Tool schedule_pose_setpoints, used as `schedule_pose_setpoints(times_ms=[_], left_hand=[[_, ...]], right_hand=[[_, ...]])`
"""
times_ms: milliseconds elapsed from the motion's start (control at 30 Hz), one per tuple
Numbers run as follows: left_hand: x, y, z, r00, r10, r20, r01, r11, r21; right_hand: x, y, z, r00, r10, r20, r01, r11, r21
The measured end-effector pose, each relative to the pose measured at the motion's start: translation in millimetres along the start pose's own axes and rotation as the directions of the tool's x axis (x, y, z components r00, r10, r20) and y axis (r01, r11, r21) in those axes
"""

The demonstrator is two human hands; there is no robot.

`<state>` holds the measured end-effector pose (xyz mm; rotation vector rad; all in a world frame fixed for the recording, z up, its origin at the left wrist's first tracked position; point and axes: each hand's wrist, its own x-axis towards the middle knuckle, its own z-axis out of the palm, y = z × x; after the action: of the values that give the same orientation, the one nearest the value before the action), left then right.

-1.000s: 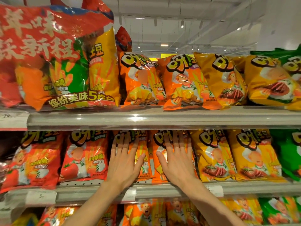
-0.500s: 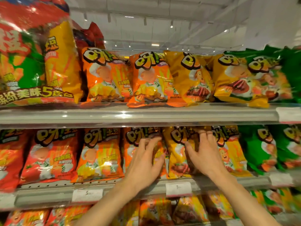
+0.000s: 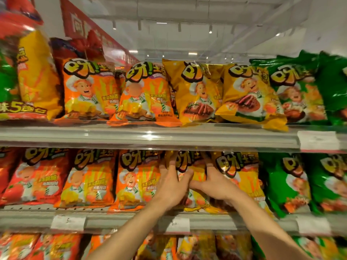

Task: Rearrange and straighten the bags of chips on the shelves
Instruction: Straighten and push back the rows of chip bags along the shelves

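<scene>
Upper shelf [image 3: 142, 136], left to right: at the frame's far left a big multi-flavour pack [image 3: 28, 76], blurred; then two orange bags [image 3: 88, 91], two yellow bags [image 3: 195, 92], and at the right edge green bags [image 3: 298, 92], two I think, since the blur hides where one ends.

Middle shelf [image 3: 120, 221], left to right: one red bag [image 3: 35, 175] in full, with a sliver of another at the left edge; two orange bags below [image 3: 88, 177]; two yellow bags below, the nearer being the yellow bag [image 3: 189, 166] I am working on; two green bags below [image 3: 285, 182] at centre right.

My left hand [image 3: 171, 186]: lower centre of the frame, fingers straight and spread, lying flat on the left side of the yellow bag where it meets the orange one; nothing is clasped.

My right hand [image 3: 216, 184]: just right of the left, thumbs nearly meeting; fingers straight and pressed flat to the right side of the same bag, not curled round it.

Fingertips: both sets reach up under the lip of the upper shelf and are partly hidden there.

Price tags [image 3: 68, 222]: three white ones along the middle shelf's front rail, one on the upper rail at the right.

Bottom row [image 3: 56, 246]: orange, yellow and green bags along the frame's lower edge, too smeared to count.
</scene>
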<state>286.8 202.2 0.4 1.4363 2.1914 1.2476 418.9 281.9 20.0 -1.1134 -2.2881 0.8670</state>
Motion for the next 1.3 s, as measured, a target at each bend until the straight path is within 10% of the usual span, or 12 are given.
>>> schedule_pose_setpoints(times_ms=[700,967,1133,1300], left_hand=[[19,-6,10,0.991,0.07,-0.118,-0.089,0.981,-0.17],[-1,-8,-12,0.963,0.266,-0.049,-0.259,0.958,0.123],[-5,-55,-49,0.794,0.572,-0.206,-0.372,0.726,0.579],[1,-96,-67,0.892,0.427,-0.15,-0.215,0.691,0.69]], right_hand=[[-4,2,0,0.998,0.048,-0.033,-0.05,0.997,-0.063],[-19,5,8,0.993,-0.046,-0.109,0.032,0.991,-0.128],[-26,-4,41,0.915,-0.33,-0.233,0.185,0.856,-0.483],[-11,-19,77,0.907,-0.34,-0.248,0.102,0.749,-0.655]])
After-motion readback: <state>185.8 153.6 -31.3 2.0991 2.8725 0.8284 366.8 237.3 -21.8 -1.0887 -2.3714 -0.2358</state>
